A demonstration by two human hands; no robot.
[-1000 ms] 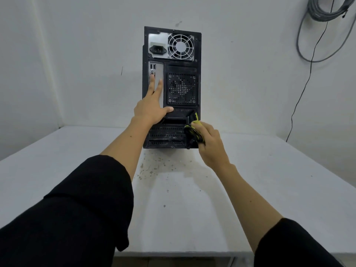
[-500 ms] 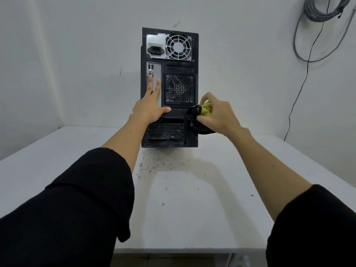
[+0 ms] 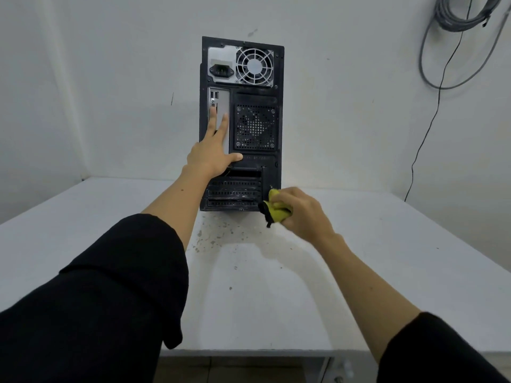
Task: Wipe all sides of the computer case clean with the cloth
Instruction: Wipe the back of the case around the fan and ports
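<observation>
The tall black metal computer case [image 3: 242, 123] stands upright near the back of the white tabletop [image 3: 359, 272], its rear panel with fan grille and slot covers facing the camera. The left hand [image 3: 210, 158] lies flat on that panel, fingers [image 3: 212, 120] straight and slightly apart, thumb out to the side, steadying the case. The right hand [image 3: 301, 214] has its fingers curled round a bunched yellow cloth with a dark edge [image 3: 276, 210], at the panel's lower right corner, just above the tabletop. Judging by this, the rear face is being wiped and the job is midway at most: dark crumbs and dust [image 3: 218, 233] speckle the tabletop below the case. The front, both sides and top are out of sight, so their cleanliness cannot be told, nor whether the cloth touches the metal.
</observation>
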